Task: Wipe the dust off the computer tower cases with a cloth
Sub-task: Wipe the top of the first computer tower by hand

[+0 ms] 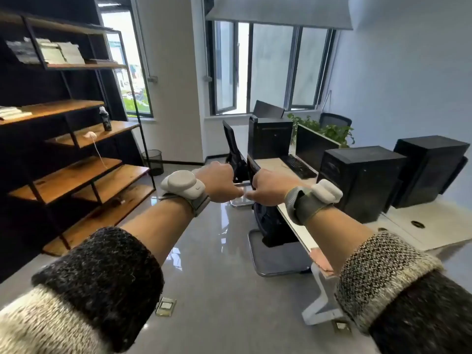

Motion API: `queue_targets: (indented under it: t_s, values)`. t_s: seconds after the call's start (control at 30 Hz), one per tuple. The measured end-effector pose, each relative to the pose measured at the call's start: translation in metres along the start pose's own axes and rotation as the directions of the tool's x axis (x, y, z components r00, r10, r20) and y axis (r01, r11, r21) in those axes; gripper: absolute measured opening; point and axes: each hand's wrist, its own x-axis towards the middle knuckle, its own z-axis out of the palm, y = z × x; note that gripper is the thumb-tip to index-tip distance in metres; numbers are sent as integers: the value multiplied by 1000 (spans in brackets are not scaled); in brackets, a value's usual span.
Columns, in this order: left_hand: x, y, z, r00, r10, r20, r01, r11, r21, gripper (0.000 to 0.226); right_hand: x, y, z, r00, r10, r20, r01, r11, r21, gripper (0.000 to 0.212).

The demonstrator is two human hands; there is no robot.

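Wiping so far: not started, I think. No hand touches a tower, and I see no cloth in either hand.
Left to do: all of it, by my guess. Get a cloth, then rub each black box clean.
Hands: the left hand and the right hand are both curled into fists. They are together, knuckles touching, up in the air over the floor. I see nothing held in them.
Closest box: the near tower stands upright on the white tabletop. It is to the right of the right hand and apart from it.
Next box: the right tower stands just beside the near tower, on its far right side. It is well apart from both hands.
Back box: the far tower stands further back on the tabletop, past both fists and near the window.
Cloth: I cannot find it for sure. A pinkish flat thing lies at the near corner of the tabletop, just under the right arm. It may be the cloth, but I cannot tell.
Dust: too small to see from here.
Between the boxes: a keyboard and a dark screen sit on the tabletop, between the far tower and the near tower.
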Motion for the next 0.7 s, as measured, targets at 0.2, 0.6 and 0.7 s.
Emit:
queue_targets:
  t_s: [0.2, 0.6, 0.7]
  values:
    - [19, 37, 67, 975, 119, 185, -106, 991, -80, 36, -26, 44, 49, 986, 69, 154, -79, 995, 60, 29]
    - [85, 108, 212, 879, 192, 437, -92, 966, -240, 44, -44, 169, 137, 944, 172, 281, -177, 984, -9, 43]
    - [106, 130, 242, 848, 187, 497, -52, 961, -272, 41, -31, 215, 163, 934, 171, 313, -150, 985, -90, 41]
